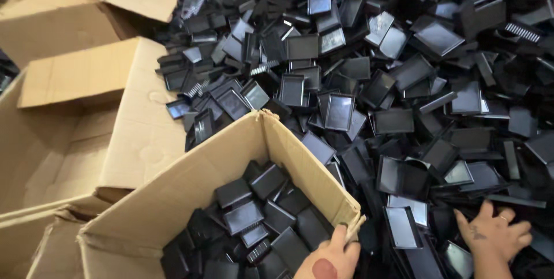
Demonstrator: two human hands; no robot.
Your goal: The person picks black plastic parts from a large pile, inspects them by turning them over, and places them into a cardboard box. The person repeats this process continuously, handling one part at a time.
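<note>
while the left hand (330,257) grips the cardboard box (190,184), the right hand (491,234) rests on black trays (404,111).

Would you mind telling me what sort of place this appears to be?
Probably a factory sorting or packing area: a huge heap of black plastic parts, open cardboard boxes, one partly filled, and bare hands working the pile.

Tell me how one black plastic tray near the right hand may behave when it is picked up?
The black tray beside the right hand looks thin and shallow, so it is probably light and fairly stiff. Its glossy surface may be slippery. It lies loose on the pile, so neighbouring trays may slide when it is lifted.
</note>
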